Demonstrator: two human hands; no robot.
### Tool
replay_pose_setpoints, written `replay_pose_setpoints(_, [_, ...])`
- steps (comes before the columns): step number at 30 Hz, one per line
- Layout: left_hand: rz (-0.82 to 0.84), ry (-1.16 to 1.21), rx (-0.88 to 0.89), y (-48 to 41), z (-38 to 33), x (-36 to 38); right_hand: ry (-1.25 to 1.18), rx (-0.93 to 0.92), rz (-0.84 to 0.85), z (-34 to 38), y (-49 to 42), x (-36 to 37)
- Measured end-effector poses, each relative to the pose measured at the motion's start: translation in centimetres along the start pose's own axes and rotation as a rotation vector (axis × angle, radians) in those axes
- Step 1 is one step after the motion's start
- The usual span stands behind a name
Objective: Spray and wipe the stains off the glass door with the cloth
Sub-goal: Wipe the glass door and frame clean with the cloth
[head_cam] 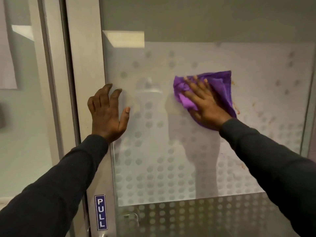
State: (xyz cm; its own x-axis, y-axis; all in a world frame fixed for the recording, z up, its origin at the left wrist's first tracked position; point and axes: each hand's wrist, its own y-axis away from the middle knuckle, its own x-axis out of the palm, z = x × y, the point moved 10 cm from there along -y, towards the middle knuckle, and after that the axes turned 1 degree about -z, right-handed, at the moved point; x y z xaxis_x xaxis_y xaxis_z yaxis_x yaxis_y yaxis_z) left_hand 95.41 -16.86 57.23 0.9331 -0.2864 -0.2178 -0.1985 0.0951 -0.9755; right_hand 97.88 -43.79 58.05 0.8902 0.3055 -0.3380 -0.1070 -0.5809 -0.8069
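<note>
The glass door (153, 69) fills the view, frosted with a pattern of grey dots. My right hand (203, 103) lies flat on a crumpled purple cloth (220, 84) and presses it against the glass at mid height. Reddish-brown stains (236, 109) streak the glass just right of the cloth, with fainter smears (266, 118) further right and lower down. My left hand (107, 112) rests on the door's left edge with fingers spread, holding nothing. No spray bottle is in view.
The door's pale metal frame (85, 65) runs down the left, bearing a blue PULL sign (101, 212) and a metal handle (102, 234) at the bottom. Left of it is another glass panel (20, 117). A second frame edge (307, 103) stands at the far right.
</note>
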Motion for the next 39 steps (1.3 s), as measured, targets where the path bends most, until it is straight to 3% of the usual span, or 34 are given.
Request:
replay_pose_setpoints(4, [-0.026,0.011,0.181,-0.5,-6.4,0.0,0.066,0.193,0.011,1.5,1.7,1.3])
replay_pose_setpoints(10, [-0.009,-0.015,0.39,-0.5,-16.1,3.1,-0.066,-0.062,0.157,13.7,15.9,8.8])
replay_pose_setpoints(16, [0.147,-0.174,0.468,-0.1,-21.0,9.3,0.02,-0.06,0.134,8.6,19.7,7.0])
replay_pose_setpoints(21, [0.06,-0.266,0.488,0.3,-21.2,10.2,0.037,0.236,0.017,-4.2,20.9,3.0])
replay_pose_setpoints(24, [0.032,-0.288,0.48,0.2,-21.3,10.2,0.009,0.678,-0.147,-10.7,22.0,-0.3])
replay_pose_setpoints(26, [0.024,-0.294,0.479,0.2,-21.3,10.2,-0.019,0.957,-0.266,-10.4,22.9,-0.5])
replay_pose_setpoints(27, [0.018,-0.296,0.481,0.2,-21.4,10.2,-0.02,1.0,-0.285,-8.7,22.7,0.1])
replay_pose_setpoints(29, [0.005,-0.297,0.486,0.2,-21.4,10.0,-0.019,0.899,-0.194,-3.2,21.3,2.6])
replay_pose_setpoints(34, [-0.014,-0.287,0.49,0.2,-21.5,9.7,0.139,0.339,0.106,12.4,22.3,10.1])
replay_pose_setpoints(37, [-0.032,-0.282,0.498,0.3,-21.5,9.4,0.168,0.23,0.119,11.7,24.7,10.1])
replay_pose_setpoints(39, [-0.041,-0.272,0.492,0.3,-21.6,9.2,0.136,0.291,0.048,7.7,26.1,8.6])
